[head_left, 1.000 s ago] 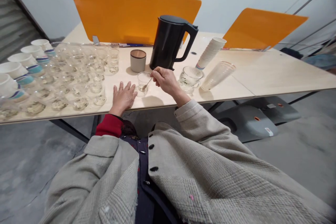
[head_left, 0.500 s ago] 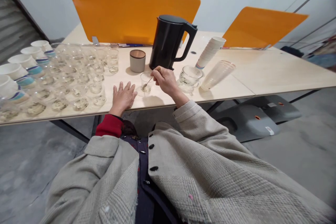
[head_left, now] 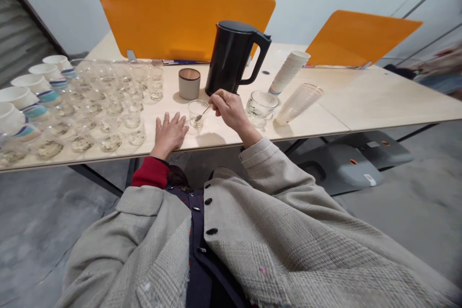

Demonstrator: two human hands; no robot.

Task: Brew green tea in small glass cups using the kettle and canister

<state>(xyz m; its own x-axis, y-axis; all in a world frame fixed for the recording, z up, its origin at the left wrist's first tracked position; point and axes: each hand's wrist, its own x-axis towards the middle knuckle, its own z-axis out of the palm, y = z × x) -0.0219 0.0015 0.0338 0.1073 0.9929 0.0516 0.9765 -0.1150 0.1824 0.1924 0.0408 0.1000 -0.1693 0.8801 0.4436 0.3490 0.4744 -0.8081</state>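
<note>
My right hand (head_left: 228, 108) pinches the handle of a small spoon (head_left: 202, 113), whose bowl dips into a small clear glass (head_left: 197, 113) on the table. My left hand (head_left: 169, 132) lies flat on the tabletop just left of that glass, fingers spread, holding nothing. Behind the glass stand a small grey canister with a brown lid (head_left: 189, 83) and a black electric kettle (head_left: 234, 57).
Several small glasses (head_left: 108, 101) fill the left of the wooden table (head_left: 361, 101), with paper cups (head_left: 25, 96) at the far left. A glass mug (head_left: 262, 107), stacked paper cups (head_left: 288, 73) and stacked plastic cups (head_left: 299, 103) lie right. Orange dividers (head_left: 173, 14) stand behind.
My right hand has shifted the spoon slightly within the small glass. My left hand has stayed flat on the table.
</note>
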